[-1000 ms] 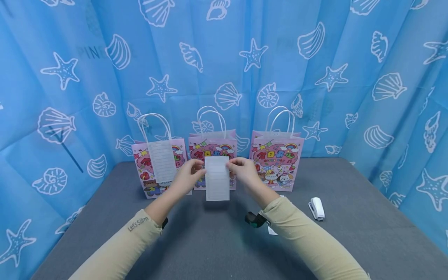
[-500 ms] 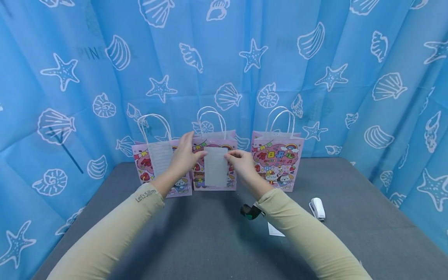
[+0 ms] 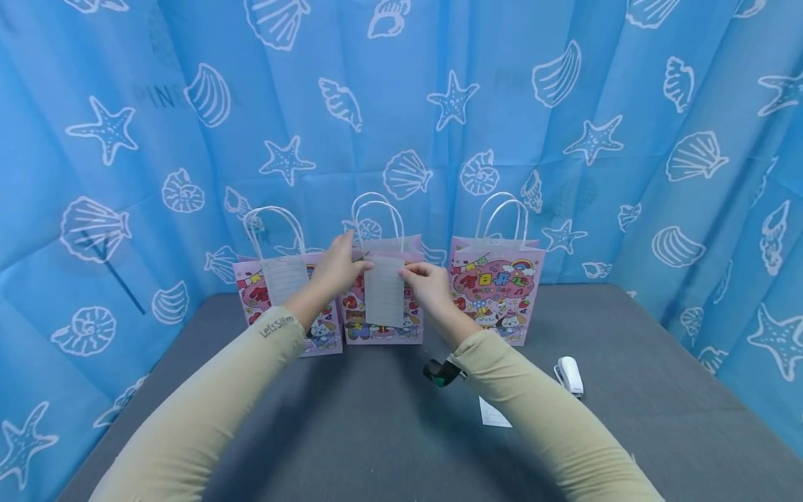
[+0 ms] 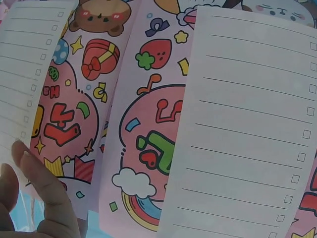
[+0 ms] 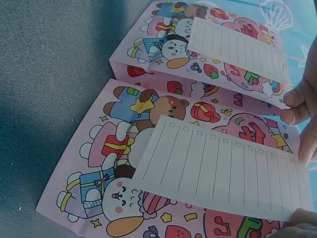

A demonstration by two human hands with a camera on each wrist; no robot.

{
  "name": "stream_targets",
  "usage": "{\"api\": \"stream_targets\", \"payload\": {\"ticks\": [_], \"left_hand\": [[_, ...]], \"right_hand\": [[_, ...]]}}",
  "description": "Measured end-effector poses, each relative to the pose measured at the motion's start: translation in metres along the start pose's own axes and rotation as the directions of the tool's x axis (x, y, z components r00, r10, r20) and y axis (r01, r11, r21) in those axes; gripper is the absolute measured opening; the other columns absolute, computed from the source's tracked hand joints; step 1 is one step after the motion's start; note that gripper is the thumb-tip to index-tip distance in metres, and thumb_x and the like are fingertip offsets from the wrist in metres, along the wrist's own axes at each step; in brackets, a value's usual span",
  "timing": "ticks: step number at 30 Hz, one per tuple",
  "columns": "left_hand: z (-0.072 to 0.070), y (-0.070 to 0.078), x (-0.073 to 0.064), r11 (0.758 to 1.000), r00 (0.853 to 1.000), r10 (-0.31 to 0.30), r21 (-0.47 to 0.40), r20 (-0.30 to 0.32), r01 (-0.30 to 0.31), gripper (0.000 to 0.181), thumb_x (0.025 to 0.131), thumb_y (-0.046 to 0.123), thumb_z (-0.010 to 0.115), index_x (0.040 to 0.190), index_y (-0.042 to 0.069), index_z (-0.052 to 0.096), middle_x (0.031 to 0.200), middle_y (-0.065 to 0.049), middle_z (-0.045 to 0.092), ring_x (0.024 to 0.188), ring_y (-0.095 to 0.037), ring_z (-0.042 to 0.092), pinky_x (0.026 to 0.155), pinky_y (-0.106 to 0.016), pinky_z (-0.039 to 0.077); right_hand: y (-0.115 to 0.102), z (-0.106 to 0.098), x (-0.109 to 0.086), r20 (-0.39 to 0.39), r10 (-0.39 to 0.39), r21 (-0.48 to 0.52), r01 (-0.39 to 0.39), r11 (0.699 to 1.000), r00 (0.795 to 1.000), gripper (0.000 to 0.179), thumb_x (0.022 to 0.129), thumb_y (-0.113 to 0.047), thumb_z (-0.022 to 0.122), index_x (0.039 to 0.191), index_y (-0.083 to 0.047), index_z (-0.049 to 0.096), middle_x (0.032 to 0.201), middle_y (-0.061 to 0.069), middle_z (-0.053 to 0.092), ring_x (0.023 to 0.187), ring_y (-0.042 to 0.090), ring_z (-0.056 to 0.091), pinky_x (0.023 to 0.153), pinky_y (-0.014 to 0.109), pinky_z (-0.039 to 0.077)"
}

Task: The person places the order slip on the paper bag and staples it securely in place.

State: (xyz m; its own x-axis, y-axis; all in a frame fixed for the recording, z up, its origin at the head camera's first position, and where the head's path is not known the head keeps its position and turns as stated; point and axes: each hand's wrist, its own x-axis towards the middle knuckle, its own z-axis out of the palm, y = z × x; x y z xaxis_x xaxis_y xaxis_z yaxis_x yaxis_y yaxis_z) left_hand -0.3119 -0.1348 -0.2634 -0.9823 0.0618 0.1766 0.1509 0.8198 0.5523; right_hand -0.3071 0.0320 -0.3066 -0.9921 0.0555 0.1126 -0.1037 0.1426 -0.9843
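Observation:
In the head view, a narrow white lined sheet with small checkboxes (image 3: pixel 384 296) hangs in front of the middle pink cartoon paper bag (image 3: pixel 415 300). My right hand (image 3: pixel 433 284) pinches the sheet's upper right corner. The thumb of my left hand (image 3: pixel 337 268) touches its upper left corner, while the fingers extend up beside the bag's top edge. Both wrist views show the sheet's ruled face; in the right wrist view its lower end (image 5: pixel 163 158) slants across the bag's animals. A similar lined sheet (image 4: pixel 247 114) lies against the left bag (image 3: pixel 324 328).
A third pink bag (image 3: pixel 495 286) stands upright to the right. A small white stapler (image 3: pixel 569 375) and a partly hidden white slip (image 3: pixel 494 413) rest on the grey tabletop (image 3: pixel 376 418). A blue seashell curtain (image 3: pixel 408 90) hangs behind.
The lined sheet has moved up and back against the middle bag. My left fingers have stretched upward from their earlier pinch, and both hands have followed the sheet.

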Motion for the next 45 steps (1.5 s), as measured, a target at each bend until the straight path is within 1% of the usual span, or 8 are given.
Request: {"api": "stream_targets", "payload": {"ticks": [9, 19, 22, 25, 27, 30, 35, 45], "left_hand": [[0.001, -0.001, 0.006, 0.999, 1.0, 0.001, 0.044, -0.03, 0.001, 0.068, 0.095, 0.029, 0.064, 0.147, -0.002, 0.034, 0.146, -0.025, 0.033, 0.129, -0.039, 0.042, 0.104, -0.049, 0.038], [0.011, -0.003, 0.009, 0.998, 0.995, 0.016, 0.063, -0.101, -0.009, 0.028, 0.096, 0.025, 0.062, 0.109, 0.0, 0.06, 0.11, -0.014, 0.052, 0.095, -0.026, 0.053, 0.083, -0.038, 0.047], [0.013, -0.003, 0.01, 0.998, 0.993, 0.01, 0.06, -0.114, -0.004, 0.025, 0.096, 0.025, 0.062, 0.106, 0.001, 0.062, 0.107, -0.012, 0.052, 0.092, -0.025, 0.052, 0.081, -0.038, 0.047], [0.014, -0.003, 0.01, 0.998, 0.993, 0.018, 0.059, -0.119, -0.011, 0.025, 0.096, 0.025, 0.062, 0.105, 0.001, 0.062, 0.106, -0.012, 0.052, 0.091, -0.025, 0.052, 0.08, -0.037, 0.047], [0.014, -0.004, 0.01, 0.998, 0.992, 0.022, 0.059, -0.121, -0.015, 0.025, 0.097, 0.025, 0.061, 0.105, 0.001, 0.061, 0.105, -0.012, 0.051, 0.092, -0.025, 0.051, 0.08, -0.038, 0.047], [0.013, -0.005, 0.011, 0.997, 0.992, 0.034, 0.069, -0.122, -0.026, 0.026, 0.097, 0.025, 0.061, 0.105, 0.0, 0.061, 0.106, -0.013, 0.051, 0.092, -0.026, 0.052, 0.081, -0.038, 0.047], [0.012, -0.005, 0.011, 0.997, 0.993, 0.038, 0.067, -0.11, -0.03, 0.025, 0.098, 0.024, 0.06, 0.105, 0.001, 0.06, 0.106, -0.013, 0.052, 0.093, -0.026, 0.051, 0.082, -0.038, 0.047], [0.01, -0.003, 0.009, 0.997, 0.996, 0.025, 0.076, -0.09, -0.018, 0.022, 0.099, 0.027, 0.057, 0.106, 0.005, 0.061, 0.1, -0.01, 0.061, 0.086, -0.024, 0.057, 0.076, -0.037, 0.048]], "right_hand": [[-0.002, 0.006, 0.003, -0.045, -0.041, 0.011, 0.041, 0.999, 0.998, 0.018, 0.093, -0.009, 0.066, 0.103, 0.005, 0.07, 0.098, 0.014, 0.067, 0.079, 0.015, 0.057, 0.065, 0.021, 0.046], [0.002, 0.01, 0.007, -0.068, -0.156, -0.048, 0.153, 0.987, 0.985, 0.016, 0.093, -0.007, 0.065, 0.098, 0.007, 0.071, 0.079, 0.011, 0.065, 0.062, 0.01, 0.052, 0.055, 0.02, 0.042], [0.002, 0.007, 0.008, -0.103, -0.349, -0.157, 0.332, 0.93, 0.931, 0.014, 0.091, -0.005, 0.067, 0.1, 0.006, 0.069, 0.072, 0.007, 0.059, 0.059, 0.01, 0.048, 0.053, 0.021, 0.039], [-0.001, 0.004, 0.01, -0.115, -0.588, -0.384, 0.51, 0.77, 0.801, 0.023, 0.087, -0.005, 0.072, 0.106, 0.005, 0.066, 0.084, 0.012, 0.06, 0.073, 0.021, 0.052, 0.064, 0.03, 0.044], [-0.005, 0.003, 0.012, -0.083, -0.664, -0.534, 0.529, 0.659, 0.744, 0.033, 0.085, -0.009, 0.075, 0.113, 0.005, 0.064, 0.103, 0.018, 0.061, 0.092, 0.03, 0.055, 0.08, 0.039, 0.046], [-0.013, 0.003, 0.017, 0.007, -0.622, -0.638, 0.483, 0.6, 0.783, 0.041, 0.086, -0.017, 0.075, 0.119, 0.004, 0.063, 0.125, 0.021, 0.058, 0.115, 0.037, 0.051, 0.095, 0.05, 0.041], [-0.019, 0.004, 0.025, 0.057, -0.475, -0.68, 0.383, 0.626, 0.878, 0.033, 0.09, -0.023, 0.071, 0.113, 0.0, 0.069, 0.119, 0.015, 0.063, 0.11, 0.033, 0.054, 0.092, 0.048, 0.042], [-0.015, 0.004, 0.031, 0.021, -0.463, -0.659, 0.361, 0.66, 0.886, 0.025, 0.089, -0.025, 0.071, 0.095, -0.001, 0.072, 0.097, 0.013, 0.062, 0.091, 0.029, 0.05, 0.082, 0.044, 0.041]]}}
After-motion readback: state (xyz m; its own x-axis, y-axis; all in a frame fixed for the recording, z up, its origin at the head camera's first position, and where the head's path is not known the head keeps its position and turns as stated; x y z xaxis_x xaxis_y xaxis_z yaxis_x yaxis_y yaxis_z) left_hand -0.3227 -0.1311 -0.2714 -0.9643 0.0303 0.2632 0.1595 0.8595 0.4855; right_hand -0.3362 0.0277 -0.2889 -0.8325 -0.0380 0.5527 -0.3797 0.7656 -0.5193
